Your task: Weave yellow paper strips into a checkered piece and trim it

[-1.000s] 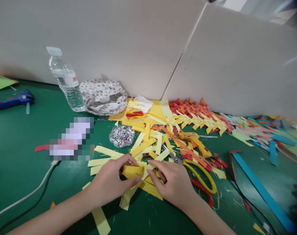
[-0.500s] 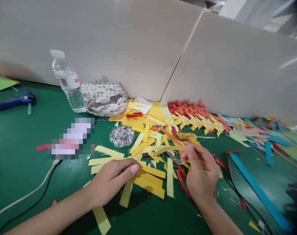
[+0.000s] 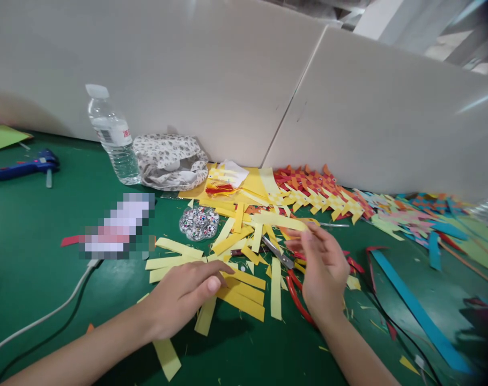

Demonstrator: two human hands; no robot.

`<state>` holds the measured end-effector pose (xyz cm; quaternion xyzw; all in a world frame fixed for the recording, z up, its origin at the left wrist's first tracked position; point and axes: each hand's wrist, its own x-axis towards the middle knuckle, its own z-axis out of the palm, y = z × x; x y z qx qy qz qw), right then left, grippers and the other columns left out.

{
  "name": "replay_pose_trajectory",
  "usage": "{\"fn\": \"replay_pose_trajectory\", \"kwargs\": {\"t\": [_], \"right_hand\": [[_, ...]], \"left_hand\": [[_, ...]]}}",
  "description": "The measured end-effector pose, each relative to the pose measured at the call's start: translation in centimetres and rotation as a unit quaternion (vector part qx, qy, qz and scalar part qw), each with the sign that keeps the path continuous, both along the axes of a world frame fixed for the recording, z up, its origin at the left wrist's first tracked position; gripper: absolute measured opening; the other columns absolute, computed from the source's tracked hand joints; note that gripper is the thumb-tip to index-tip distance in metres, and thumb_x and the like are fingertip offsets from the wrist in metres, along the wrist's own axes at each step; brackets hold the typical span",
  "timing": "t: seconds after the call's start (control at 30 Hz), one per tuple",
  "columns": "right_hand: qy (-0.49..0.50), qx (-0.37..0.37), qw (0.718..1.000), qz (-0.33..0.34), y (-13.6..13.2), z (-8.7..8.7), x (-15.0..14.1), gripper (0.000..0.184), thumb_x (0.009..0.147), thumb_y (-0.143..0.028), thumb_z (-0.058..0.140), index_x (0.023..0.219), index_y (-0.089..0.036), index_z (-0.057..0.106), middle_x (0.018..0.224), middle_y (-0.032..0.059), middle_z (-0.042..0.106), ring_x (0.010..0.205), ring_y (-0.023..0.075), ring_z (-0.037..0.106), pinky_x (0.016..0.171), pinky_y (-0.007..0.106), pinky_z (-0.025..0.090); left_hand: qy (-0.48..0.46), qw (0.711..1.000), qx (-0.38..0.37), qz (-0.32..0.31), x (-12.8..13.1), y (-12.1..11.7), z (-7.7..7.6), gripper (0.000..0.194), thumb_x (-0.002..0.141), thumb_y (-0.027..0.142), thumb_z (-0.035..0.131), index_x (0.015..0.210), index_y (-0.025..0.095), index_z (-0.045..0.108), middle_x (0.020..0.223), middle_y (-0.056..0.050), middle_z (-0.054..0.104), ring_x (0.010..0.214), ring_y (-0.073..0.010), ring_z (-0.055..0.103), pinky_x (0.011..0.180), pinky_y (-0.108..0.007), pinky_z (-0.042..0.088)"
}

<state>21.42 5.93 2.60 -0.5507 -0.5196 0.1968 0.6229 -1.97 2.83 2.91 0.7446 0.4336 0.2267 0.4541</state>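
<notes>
In the head view, my left hand [image 3: 191,295] lies palm down with its fingers stretched over a cross of paper strips. Darker yellow strips [image 3: 244,299] fan out to its right, and pale yellow strips [image 3: 169,266] stick out to its left and below. My right hand [image 3: 323,271] is raised off the table, pinching one end of a pale yellow paper strip [image 3: 278,220] between thumb and fingers. The strip points left over the scrap pile. Beneath my right hand lie scissors [image 3: 298,297] with red and yellow handles, partly hidden.
A round clear case of googly eyes [image 3: 199,223] stands beyond my hands, near a water bottle [image 3: 117,145] and a patterned cloth bag [image 3: 169,161]. Woven red and yellow paper fish [image 3: 324,195] lie by the partition. A blue glue gun [image 3: 24,167] lies left; a blurred phone [image 3: 119,222] has a cable.
My right hand has left the strips by my left hand, moved right and lifted a pale strip, then raised it farther from me. My left hand has flattened onto the strips.
</notes>
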Motion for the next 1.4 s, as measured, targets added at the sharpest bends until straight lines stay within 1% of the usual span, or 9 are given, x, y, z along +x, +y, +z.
{"fn": "replay_pose_trajectory", "kwargs": {"t": [0.07, 0.17, 0.23, 0.3, 0.37, 0.47, 0.97, 1.17, 1.4], "right_hand": [[-0.110, -0.021, 0.992, 0.055, -0.2, -0.2, -0.1, 0.035, 0.079, -0.033, 0.060, 0.111, -0.021, 0.054, 0.093, 0.0075, 0.065, 0.071, 0.0166, 0.062, 0.063, 0.031, 0.051], [-0.266, -0.031, 0.952, 0.148, -0.6, -0.3, -0.3, 0.034, 0.078, -0.029, 0.058, 0.110, -0.020, 0.050, 0.079, 0.0022, 0.063, 0.059, 0.0127, 0.056, 0.058, 0.027, 0.048], [-0.364, -0.065, 0.902, 0.223, -1.0, -0.2, -0.5, 0.019, 0.078, -0.028, 0.058, 0.095, -0.020, 0.053, 0.066, -0.0025, 0.056, 0.052, 0.0103, 0.050, 0.051, 0.023, 0.041], [-0.451, -0.106, 0.841, 0.279, -1.3, 0.1, -0.6, 0.013, 0.076, -0.031, 0.061, 0.079, -0.021, 0.054, 0.061, -0.0043, 0.052, 0.052, 0.0096, 0.047, 0.048, 0.022, 0.034], [-0.504, -0.127, 0.805, 0.286, -1.5, 0.4, -0.8, 0.019, 0.073, -0.035, 0.064, 0.073, -0.020, 0.052, 0.063, -0.0043, 0.052, 0.054, 0.0100, 0.047, 0.049, 0.022, 0.030], [-0.541, -0.149, 0.783, 0.268, -1.6, 0.6, -0.8, 0.025, 0.072, -0.042, 0.065, 0.071, -0.020, 0.052, 0.067, -0.0032, 0.055, 0.056, 0.0113, 0.047, 0.050, 0.024, 0.028], [-0.540, -0.235, 0.772, 0.239, -1.7, 0.6, -1.0, 0.027, 0.068, -0.043, 0.069, 0.071, -0.021, 0.055, 0.067, -0.0036, 0.061, 0.057, 0.0143, 0.057, 0.048, 0.023, 0.031], [-0.578, -0.261, 0.727, 0.263, -1.7, 1.1, -1.2, 0.026, 0.074, -0.044, 0.065, 0.068, -0.020, 0.056, 0.066, -0.0023, 0.061, 0.058, 0.0158, 0.057, 0.045, 0.023, 0.025], [-0.495, -0.260, 0.777, 0.290, -1.6, 1.0, -1.0, 0.026, 0.078, -0.040, 0.061, 0.063, -0.019, 0.054, 0.061, -0.0037, 0.058, 0.058, 0.0116, 0.053, 0.048, 0.022, 0.027]], "left_hand": [[0.022, 1.000, -0.002, 0.002, 0.2, 0.2, 0.2, 0.050, 0.086, 0.058, 0.026, 0.107, 0.025, 0.058, 0.095, -0.004, 0.067, 0.086, -0.0236, 0.059, 0.074, -0.032, 0.043], [0.040, 0.999, -0.005, 0.016, 0.5, 0.5, -0.4, 0.026, 0.085, 0.042, 0.043, 0.100, 0.026, 0.058, 0.085, -0.001, 0.068, 0.075, -0.0194, 0.061, 0.064, -0.026, 0.043], [0.036, 0.999, 0.012, 0.007, 0.7, 0.7, -1.3, 0.018, 0.081, 0.023, 0.048, 0.096, 0.026, 0.057, 0.089, 0.001, 0.067, 0.077, -0.0173, 0.061, 0.065, -0.024, 0.044], [0.034, 0.999, 0.032, 0.006, 0.7, 0.9, -2.1, 0.028, 0.074, 0.010, 0.048, 0.095, 0.026, 0.056, 0.092, 0.002, 0.066, 0.079, -0.0159, 0.061, 0.066, -0.023, 0.044], [0.038, 0.998, 0.046, 0.017, 0.7, 1.0, -2.7, 0.031, 0.071, 0.007, 0.048, 0.093, 0.026, 0.055, 0.091, 0.002, 0.065, 0.076, -0.0148, 0.060, 0.064, -0.023, 0.044], [0.043, 0.997, 0.058, 0.033, 0.6, 1.0, -2.9, 0.024, 0.071, 0.009, 0.051, 0.089, 0.025, 0.054, 0.089, 0.002, 0.061, 0.068, -0.0133, 0.057, 0.059, -0.022, 0.042], [0.077, 0.994, 0.070, 0.021, 0.7, 1.2, -2.3, 0.014, 0.073, 0.017, 0.054, 0.086, 0.023, 0.055, 0.085, 0.000, 0.060, 0.066, -0.0140, 0.053, 0.056, -0.023, 0.039], [0.107, 0.989, 0.098, 0.015, 1.0, 1.0, -2.1, 0.024, 0.069, 0.014, 0.049, 0.090, 0.024, 0.056, 0.088, 0.000, 0.059, 0.071, -0.0155, 0.053, 0.058, -0.024, 0.040], [0.124, 0.986, 0.107, 0.010, 1.1, 0.9, -2.3, 0.026, 0.067, 0.014, 0.049, 0.090, 0.024, 0.056, 0.087, 0.001, 0.058, 0.074, -0.0164, 0.053, 0.060, -0.025, 0.040]]}}
